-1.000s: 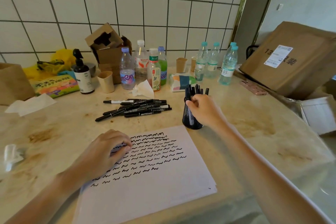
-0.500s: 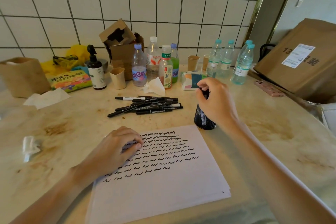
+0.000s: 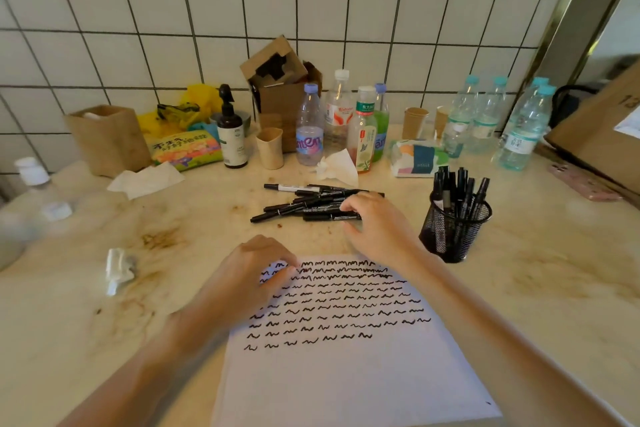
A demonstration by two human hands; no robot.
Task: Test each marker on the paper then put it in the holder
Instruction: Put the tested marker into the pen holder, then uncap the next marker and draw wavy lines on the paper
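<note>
Roughly half done: several markers stood in the holder (image 3: pixel 455 218), a pile (image 3: pixel 304 204) waited untested on the worktop (image 3: pixel 554 270), my right hand (image 3: pixel 375 225) pinched one there, left hand (image 3: pixel 249 279), fingers curled, held the paper (image 3: pixel 346 374).

"TISSUE" is printed on the tissue pack (image 3: pixel 417 158), and the fragment "nten" can be read on a water bottle (image 3: pixel 309 135).

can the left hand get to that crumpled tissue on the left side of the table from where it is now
Probably yes. The left hand rests on the top left corner of the paper, and the crumpled tissue lies on bare table to its left. Nothing stands between them, though the paper would lose its hold.
</note>
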